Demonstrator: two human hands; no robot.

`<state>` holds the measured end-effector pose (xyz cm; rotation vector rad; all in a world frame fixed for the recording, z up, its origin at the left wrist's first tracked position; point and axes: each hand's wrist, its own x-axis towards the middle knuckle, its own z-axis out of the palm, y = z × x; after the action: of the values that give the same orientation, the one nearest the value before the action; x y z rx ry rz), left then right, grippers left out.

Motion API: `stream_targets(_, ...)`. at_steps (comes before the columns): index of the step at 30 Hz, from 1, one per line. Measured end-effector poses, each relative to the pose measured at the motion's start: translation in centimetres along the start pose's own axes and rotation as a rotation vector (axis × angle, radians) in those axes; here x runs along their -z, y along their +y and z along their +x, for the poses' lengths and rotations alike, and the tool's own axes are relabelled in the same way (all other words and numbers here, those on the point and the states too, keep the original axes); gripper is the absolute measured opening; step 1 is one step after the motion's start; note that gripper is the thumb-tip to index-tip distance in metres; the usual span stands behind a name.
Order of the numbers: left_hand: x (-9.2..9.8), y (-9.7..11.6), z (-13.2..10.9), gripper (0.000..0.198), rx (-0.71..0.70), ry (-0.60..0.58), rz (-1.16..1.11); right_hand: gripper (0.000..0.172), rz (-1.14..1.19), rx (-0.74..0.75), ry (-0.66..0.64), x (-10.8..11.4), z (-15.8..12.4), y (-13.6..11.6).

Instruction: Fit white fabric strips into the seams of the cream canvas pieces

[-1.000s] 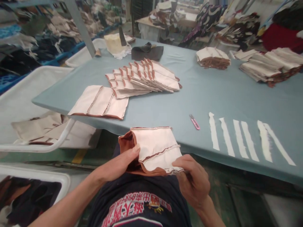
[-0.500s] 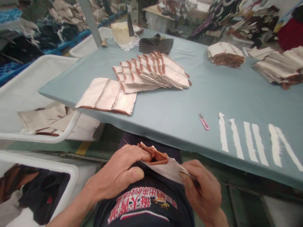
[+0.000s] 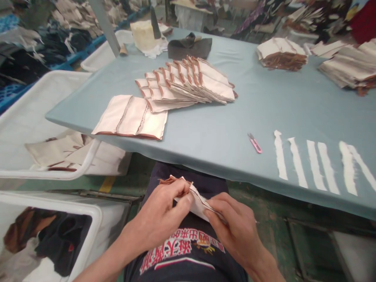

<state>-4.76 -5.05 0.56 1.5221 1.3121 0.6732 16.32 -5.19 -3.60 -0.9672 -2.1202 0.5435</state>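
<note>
A cream fabric piece with brown edging (image 3: 199,201) is held over my lap, just below the table edge. My left hand (image 3: 166,209) pinches its upper left part, where brown cloth bunches beyond the fingers. On the other side, my right hand (image 3: 232,219) grips the right edge between thumb and fingers. Much of the piece is hidden by both hands. Ahead on the table, a similar flat cream piece (image 3: 129,117) lies near the front edge, beside a fanned stack of cream pieces (image 3: 188,84) with brown trim.
Pink thread snips (image 3: 255,143) and several white fabric strips (image 3: 315,164) lie on the blue-green table (image 3: 205,137). Folded stacks (image 3: 282,55) sit at the far right. A dark cloth (image 3: 189,47) is at the back. White bins (image 3: 94,156) with fabric stand at left.
Both hands have drawn closer together on the fabric piece. The brown cloth that showed open between them is now mostly covered by my left hand. The view has shifted slightly.
</note>
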Motion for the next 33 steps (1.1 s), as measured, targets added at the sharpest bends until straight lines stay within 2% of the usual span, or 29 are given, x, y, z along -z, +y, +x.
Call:
stream_targets(3,-0.4,0.4,0.4,0.026,0.027,0.016,0.007,0.010,0.127,-0.132,0.001,0.0,0.1,-0.4)
stream_targets(6,-0.6,0.7,0.6,0.024,0.010,-0.049,0.019,0.012,0.410,-0.395,-0.043,0.3,0.7,-0.9)
stream_targets(8,-0.7,1.0,0.7,0.023,-0.012,-0.076,0.047,0.019,0.600,-0.535,-0.110,0.6,1.3,-1.1)
stream_targets(14,-0.8,1.6,0.9,0.023,-0.040,-0.097,0.027,0.043,0.884,-0.715,-0.291,1.3,2.7,-0.2)
stream_targets(20,-0.7,1.4,1.4,0.024,-0.099,-0.116,-0.004,0.046,0.937,-0.731,-0.433,2.0,3.0,0.6)
stream_targets(27,0.1,1.4,1.6,0.027,-0.199,-0.202,0.005,0.032,0.856,-0.707,-0.475,2.8,3.5,0.8)
stream_targets(30,0.2,1.2,1.7,0.028,-0.195,-0.182,-0.024,0.024,0.877,-0.681,-0.471,3.0,3.7,0.6)
stream_targets(33,-0.1,0.8,1.9,0.031,-0.160,-0.129,-0.077,0.012,0.724,-0.608,-0.423,3.2,3.9,0.1)
